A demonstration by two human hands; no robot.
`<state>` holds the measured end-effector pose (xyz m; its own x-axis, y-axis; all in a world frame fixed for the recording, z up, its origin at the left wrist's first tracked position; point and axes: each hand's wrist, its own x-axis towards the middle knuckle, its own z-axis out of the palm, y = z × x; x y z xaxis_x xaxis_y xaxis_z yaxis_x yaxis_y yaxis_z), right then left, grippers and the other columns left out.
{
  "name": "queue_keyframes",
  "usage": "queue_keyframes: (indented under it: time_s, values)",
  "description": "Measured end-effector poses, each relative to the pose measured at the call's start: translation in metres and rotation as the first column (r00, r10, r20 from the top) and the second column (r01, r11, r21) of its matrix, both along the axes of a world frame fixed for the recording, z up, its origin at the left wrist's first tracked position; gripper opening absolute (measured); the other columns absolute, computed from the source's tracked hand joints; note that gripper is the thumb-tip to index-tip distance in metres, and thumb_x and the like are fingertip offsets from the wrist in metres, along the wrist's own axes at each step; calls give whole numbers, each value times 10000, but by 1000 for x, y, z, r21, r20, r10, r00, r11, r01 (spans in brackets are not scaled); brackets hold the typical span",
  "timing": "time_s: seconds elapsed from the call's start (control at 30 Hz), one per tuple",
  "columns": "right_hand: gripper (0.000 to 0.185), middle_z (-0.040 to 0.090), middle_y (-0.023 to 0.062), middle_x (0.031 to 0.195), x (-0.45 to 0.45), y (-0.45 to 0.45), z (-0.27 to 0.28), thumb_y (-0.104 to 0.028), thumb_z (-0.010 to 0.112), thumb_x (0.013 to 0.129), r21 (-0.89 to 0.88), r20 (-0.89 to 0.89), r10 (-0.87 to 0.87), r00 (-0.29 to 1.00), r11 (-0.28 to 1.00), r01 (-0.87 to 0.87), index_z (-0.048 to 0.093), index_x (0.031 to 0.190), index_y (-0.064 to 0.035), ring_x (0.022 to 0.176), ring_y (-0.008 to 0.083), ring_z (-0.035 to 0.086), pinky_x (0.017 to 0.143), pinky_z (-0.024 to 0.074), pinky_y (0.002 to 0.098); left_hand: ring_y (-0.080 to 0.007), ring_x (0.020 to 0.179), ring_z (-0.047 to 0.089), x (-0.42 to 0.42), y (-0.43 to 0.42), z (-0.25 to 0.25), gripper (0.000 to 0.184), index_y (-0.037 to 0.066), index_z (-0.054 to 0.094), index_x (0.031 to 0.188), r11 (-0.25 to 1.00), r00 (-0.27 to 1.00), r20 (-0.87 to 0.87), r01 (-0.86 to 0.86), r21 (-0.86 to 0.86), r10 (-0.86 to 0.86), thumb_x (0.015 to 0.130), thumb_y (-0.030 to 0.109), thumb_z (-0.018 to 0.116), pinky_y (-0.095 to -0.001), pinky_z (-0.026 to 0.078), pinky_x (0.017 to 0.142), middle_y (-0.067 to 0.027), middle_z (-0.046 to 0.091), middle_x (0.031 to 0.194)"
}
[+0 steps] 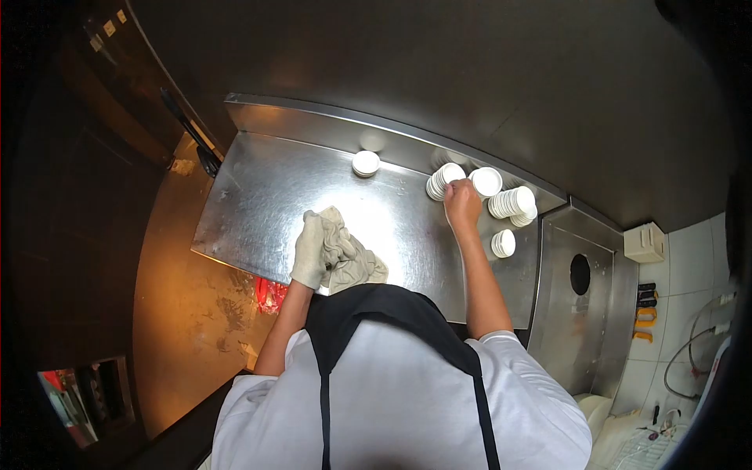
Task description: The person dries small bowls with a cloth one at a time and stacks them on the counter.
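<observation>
My left hand (309,252), in a pale knit glove, is closed on a crumpled beige cloth (352,258) that rests on the steel counter (258,188) close to my apron. My bare right hand (463,205) reaches to the back right of the counter. Its fingers are curled at the rim of a stack of small white bowls (440,182), which leans on its side; the fingertips are partly hidden. Just right of that hand stands another white bowl stack (486,182).
More white bowls (511,203) and a short stack (503,244) sit to the right, with a few bowls (365,164) at the back left. A raised steel edge (392,131) runs behind. Right of the counter is a steel basin (560,313) with a dark round hole.
</observation>
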<state>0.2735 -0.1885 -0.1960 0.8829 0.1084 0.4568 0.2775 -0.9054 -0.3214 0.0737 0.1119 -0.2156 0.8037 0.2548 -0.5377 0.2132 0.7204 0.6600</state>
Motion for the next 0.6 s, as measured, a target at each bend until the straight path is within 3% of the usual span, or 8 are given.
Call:
queue_keyframes:
  time_s: [0.13,0.17,0.23,0.27,0.33,0.43,0.53,0.6]
  values:
    - [195,730,135,851,8,-6,1,-203,695,1007,82,126,40,991,995,-51,753,1045,-20,767,344,732,690,571,451,-154,817,713,2,4,11,597,55,651,1021,984,981,76,176,23,-177,1105,615,462,-275,610,727,-70,699,935]
    - [210,714,111,817,17,-9,-10,-215,676,1029,295,68,-9,998,955,-11,746,1046,-18,712,288,708,651,557,412,-161,829,710,1,-3,28,599,63,651,1013,994,989,106,104,10,-105,1101,626,464,-285,608,722,-66,687,916]
    - [247,680,62,749,37,-11,-35,-240,639,1074,660,-76,-64,995,745,98,734,1047,-14,601,174,658,572,527,334,-177,852,706,1,-21,55,603,79,650,999,999,986,164,-41,-21,44,1095,647,470,-305,603,712,-56,663,878]
    - [264,628,6,721,18,3,-4,-259,597,1111,890,-204,69,976,428,156,718,1086,-25,554,55,557,518,464,247,-182,867,705,5,-17,44,594,87,644,1020,981,955,295,60,-186,-3,1085,655,481,-315,599,715,-55,658,889]
    - [266,628,6,718,-10,26,27,-263,597,1115,915,-193,142,971,383,125,708,1111,-21,553,61,555,519,465,248,-194,896,703,12,-4,13,582,102,631,1063,843,834,551,305,-442,-12,1067,670,502,-335,592,720,-53,650,913]
    - [252,649,2,755,-57,67,26,-260,612,1117,911,-180,355,917,412,20,726,1130,-35,575,64,565,527,468,242,-217,921,707,11,-19,27,593,79,580,1130,868,963,174,-99,-486,207,1055,664,516,-341,583,734,-69,668,1015]
    - [245,765,32,992,-119,107,40,-179,681,1074,858,-281,667,690,497,-131,725,1241,-6,646,66,629,592,530,253,-220,932,710,9,-18,28,513,79,607,1070,879,967,102,-168,-446,236,1048,588,542,-358,588,778,-73,683,987]
    - [382,757,111,1213,-126,111,36,-211,764,1001,667,-259,659,706,651,-363,700,1336,-37,763,139,689,683,580,284,-222,940,713,4,-8,22,463,79,625,1030,886,964,125,-160,-436,236,1044,537,560,-370,592,807,-76,693,969]
